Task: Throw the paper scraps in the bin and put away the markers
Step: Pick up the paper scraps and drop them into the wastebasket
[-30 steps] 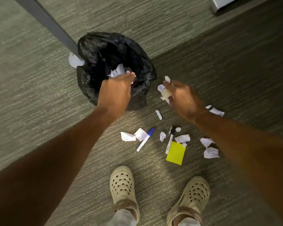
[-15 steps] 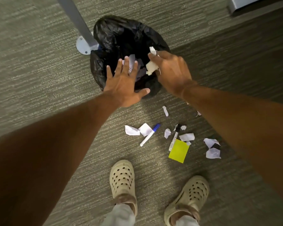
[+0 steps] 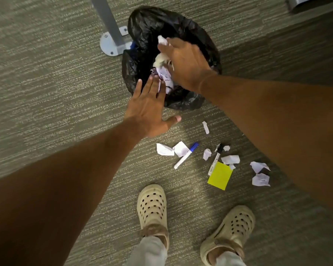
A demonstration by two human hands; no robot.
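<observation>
Carpeted floor; left hand [image 3: 150, 112] flat, empty; right hand [image 3: 186, 64] over bin [image 3: 200, 31], grip unclear.

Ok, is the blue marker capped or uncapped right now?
Capped. The blue marker lies flat on the carpet with its blue cap seated on the end pointing toward the bin.

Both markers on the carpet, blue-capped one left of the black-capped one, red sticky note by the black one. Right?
One error: the sticky note is yellow, not red. The head view shows it beside the black-capped marker. The rest holds: both markers lie on the carpet, the blue-capped marker to the left.
</observation>
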